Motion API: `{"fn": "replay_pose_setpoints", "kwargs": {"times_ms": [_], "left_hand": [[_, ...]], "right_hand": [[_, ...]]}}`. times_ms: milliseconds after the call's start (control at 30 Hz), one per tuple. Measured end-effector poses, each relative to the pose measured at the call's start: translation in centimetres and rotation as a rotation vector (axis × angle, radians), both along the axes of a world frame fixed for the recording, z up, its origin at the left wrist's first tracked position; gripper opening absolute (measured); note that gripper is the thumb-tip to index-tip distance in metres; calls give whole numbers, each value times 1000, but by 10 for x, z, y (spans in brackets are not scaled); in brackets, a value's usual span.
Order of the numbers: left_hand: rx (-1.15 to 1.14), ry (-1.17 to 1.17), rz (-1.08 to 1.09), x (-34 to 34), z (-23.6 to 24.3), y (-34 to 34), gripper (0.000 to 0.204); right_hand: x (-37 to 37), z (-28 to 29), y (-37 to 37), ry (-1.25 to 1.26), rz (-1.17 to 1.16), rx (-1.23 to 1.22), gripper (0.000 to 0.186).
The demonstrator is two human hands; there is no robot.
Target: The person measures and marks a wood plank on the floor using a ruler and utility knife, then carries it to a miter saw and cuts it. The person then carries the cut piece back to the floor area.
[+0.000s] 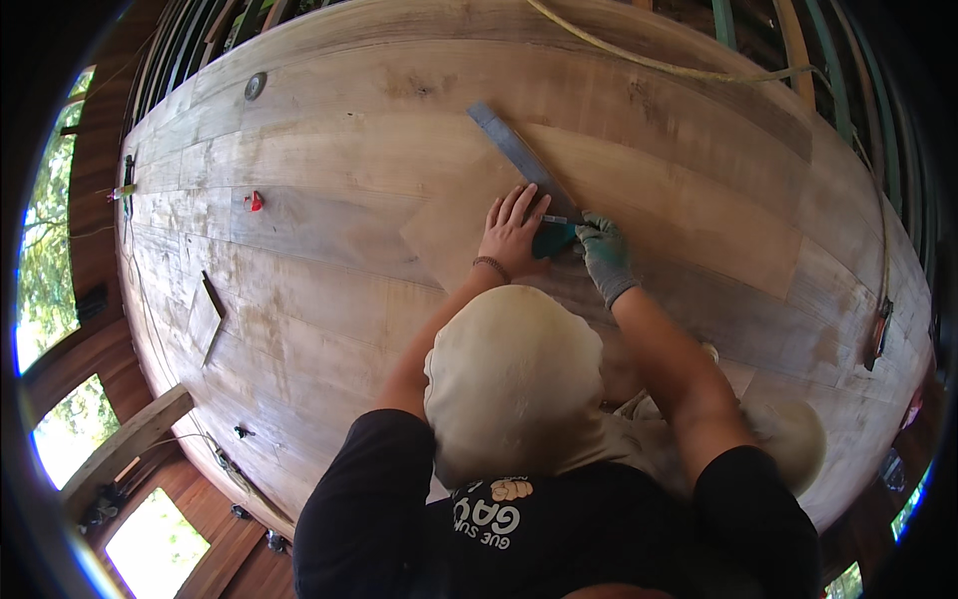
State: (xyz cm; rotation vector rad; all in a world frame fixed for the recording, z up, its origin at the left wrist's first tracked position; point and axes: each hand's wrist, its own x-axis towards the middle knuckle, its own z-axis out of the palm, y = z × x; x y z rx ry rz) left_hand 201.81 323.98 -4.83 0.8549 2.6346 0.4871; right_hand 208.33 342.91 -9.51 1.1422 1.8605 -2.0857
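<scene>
A broad planked wooden surface (329,140) carries a long grey-blue strip (514,145) on the far side of a worker's hands, its long axis slanting from far left to near right. The gloved right hand (605,258) sits closest to its near end; the bare left hand (511,235) lies palm down, fingers extended, by its left edge, contact unclear. Between them rests a teal piece (554,242). The right fingers pinch a slim tool (563,220).
</scene>
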Motion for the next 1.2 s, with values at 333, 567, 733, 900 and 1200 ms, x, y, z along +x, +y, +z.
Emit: {"fn": "replay_pose_setpoints", "kwargs": {"times_ms": [333, 567, 733, 900, 1200], "left_hand": [[-56, -23, 10, -2, 12, 8, 108], [-87, -10, 29, 2, 13, 5, 110], [-74, -24, 39, 3, 12, 7, 113], [-145, -46, 27, 2, 16, 13, 113], [-157, -71, 63, 1, 20, 23, 111]], "right_hand": [[-4, -10, 7, 45, 205, 283, 29], [-3, -5, 7, 77, 293, 314, 34], [-7, -7, 11, 72, 335, 331, 32], [-6, -16, 14, 6, 261, 309, 32], [-8, -10, 15, 6, 297, 410, 32]]}}
